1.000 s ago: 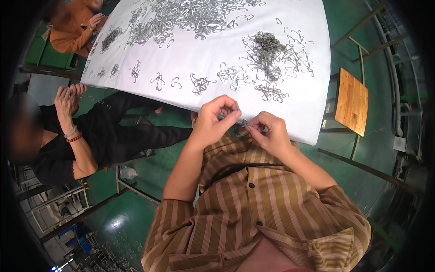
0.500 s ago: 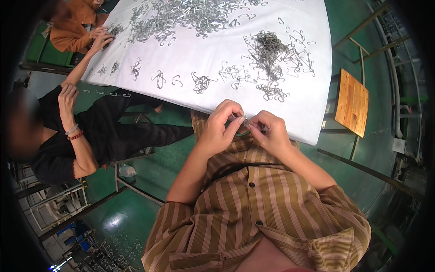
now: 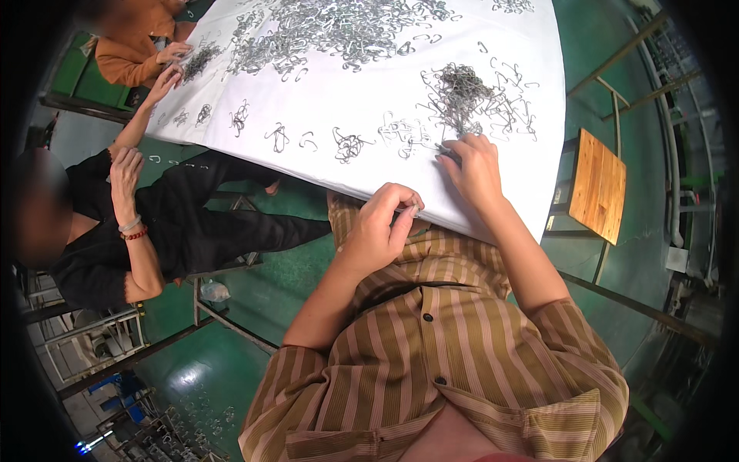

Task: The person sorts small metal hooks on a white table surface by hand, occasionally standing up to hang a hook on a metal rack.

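Note:
Above the near edge of the white-covered table (image 3: 308,173), my left hand (image 3: 377,231) is closed in a pinch. A small silvery metal piece (image 3: 416,209) shows at its fingertips, too small to make out fully. My right hand (image 3: 479,175) lies over the near end of a tangled heap of dark wire hooks (image 3: 462,88). Its thumb and forefinger are apart, with a few dark hooks between and under them; the other fingertips are partly hidden. Left of that heap lies a loose group of shiny hooks (image 3: 404,135), then a small dark bunch of hooks (image 3: 350,144).
A big spread of silvery hooks (image 3: 339,38) covers the table's far part. On the left a co-worker in black (image 3: 100,254) reaches to hooks; another in an orange sleeve (image 3: 127,58) sits beyond. A wooden stool (image 3: 599,185) stands right of the table.
My right hand has left my left hand and moved forward to the dark heap. The left hand still pinches near the edge. The co-worker in black's reaching hand has shifted slightly nearer.

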{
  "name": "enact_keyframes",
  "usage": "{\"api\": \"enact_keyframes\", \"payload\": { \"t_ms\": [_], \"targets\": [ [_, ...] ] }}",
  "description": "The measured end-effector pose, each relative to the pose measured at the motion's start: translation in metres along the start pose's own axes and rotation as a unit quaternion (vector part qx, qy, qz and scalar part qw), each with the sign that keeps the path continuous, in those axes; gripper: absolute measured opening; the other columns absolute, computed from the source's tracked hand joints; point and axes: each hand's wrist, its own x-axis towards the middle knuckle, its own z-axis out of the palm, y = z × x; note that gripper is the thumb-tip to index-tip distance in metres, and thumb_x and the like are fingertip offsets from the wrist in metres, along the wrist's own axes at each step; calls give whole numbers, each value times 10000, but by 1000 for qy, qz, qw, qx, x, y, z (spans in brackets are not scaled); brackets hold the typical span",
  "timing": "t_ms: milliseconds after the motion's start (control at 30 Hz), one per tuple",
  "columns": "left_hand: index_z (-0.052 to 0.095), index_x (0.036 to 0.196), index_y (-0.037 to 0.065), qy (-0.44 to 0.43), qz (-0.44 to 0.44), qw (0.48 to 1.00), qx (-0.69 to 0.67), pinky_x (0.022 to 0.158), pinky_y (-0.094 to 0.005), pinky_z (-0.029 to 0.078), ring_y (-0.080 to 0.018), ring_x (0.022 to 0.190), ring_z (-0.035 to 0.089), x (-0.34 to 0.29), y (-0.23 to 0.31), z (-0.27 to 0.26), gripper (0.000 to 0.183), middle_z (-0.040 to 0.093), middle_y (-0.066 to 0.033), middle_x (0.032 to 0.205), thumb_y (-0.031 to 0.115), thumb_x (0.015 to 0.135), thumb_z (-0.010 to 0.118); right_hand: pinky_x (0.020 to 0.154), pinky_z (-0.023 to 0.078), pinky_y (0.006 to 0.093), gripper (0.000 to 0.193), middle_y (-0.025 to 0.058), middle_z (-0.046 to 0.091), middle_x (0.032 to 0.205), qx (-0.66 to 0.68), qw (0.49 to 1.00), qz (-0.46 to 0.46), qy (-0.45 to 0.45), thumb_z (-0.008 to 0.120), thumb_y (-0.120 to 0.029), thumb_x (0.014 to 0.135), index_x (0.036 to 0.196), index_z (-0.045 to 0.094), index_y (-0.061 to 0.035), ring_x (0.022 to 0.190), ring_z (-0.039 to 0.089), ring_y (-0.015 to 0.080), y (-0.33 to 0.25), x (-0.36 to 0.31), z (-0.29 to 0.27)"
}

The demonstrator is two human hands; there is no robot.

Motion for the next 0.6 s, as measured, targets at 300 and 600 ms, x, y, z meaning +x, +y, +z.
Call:
{"api": "enact_keyframes", "payload": {
  "t_ms": [300,600],
  "targets": [
    [501,906,-12,16,5,1000,18,697,-269,457,-157,755,578,-3,-2,-4,106,612,-97,846,-73,820,502,742,402,376,56,58,603,767,13,1000,10,-25,688,-103,713,741,649,-73,782,538,263,-6,13,8],
    [492,893,-5,23,-29,999,-11,655,-306,451,-211,724,558,1,2,-1,88,574,-105,816,-49,821,517,641,433,217,74,35,637,762,464,850,208,-139,662,-56,798,827,647,11,680,546,75,-13,7,-20]
  ]
}}
